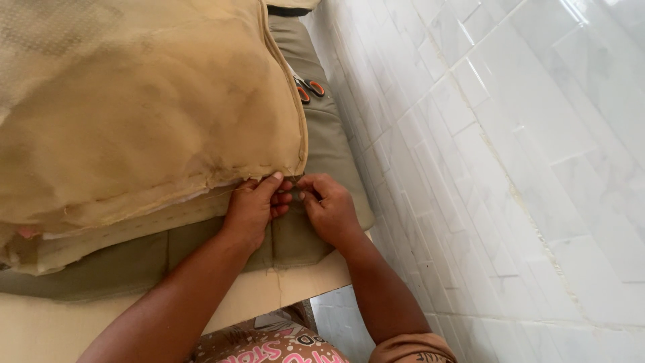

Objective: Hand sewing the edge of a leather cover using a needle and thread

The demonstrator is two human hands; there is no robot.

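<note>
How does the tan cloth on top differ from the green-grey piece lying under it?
The tan cover is bulky, creased and frayed at its stitched edge; the green-grey pad lies flat and smooth on the table. The left hand and right hand pinch the tan cover's corner, above the green-grey pad. Both are fabric with sewn seams.

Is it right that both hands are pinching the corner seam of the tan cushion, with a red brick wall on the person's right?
Not quite. The head view shows both hands, left hand and right hand, at the corner seam of the tan cushion, but the wall on the person's right is glossy white tile, not red brick.
</note>
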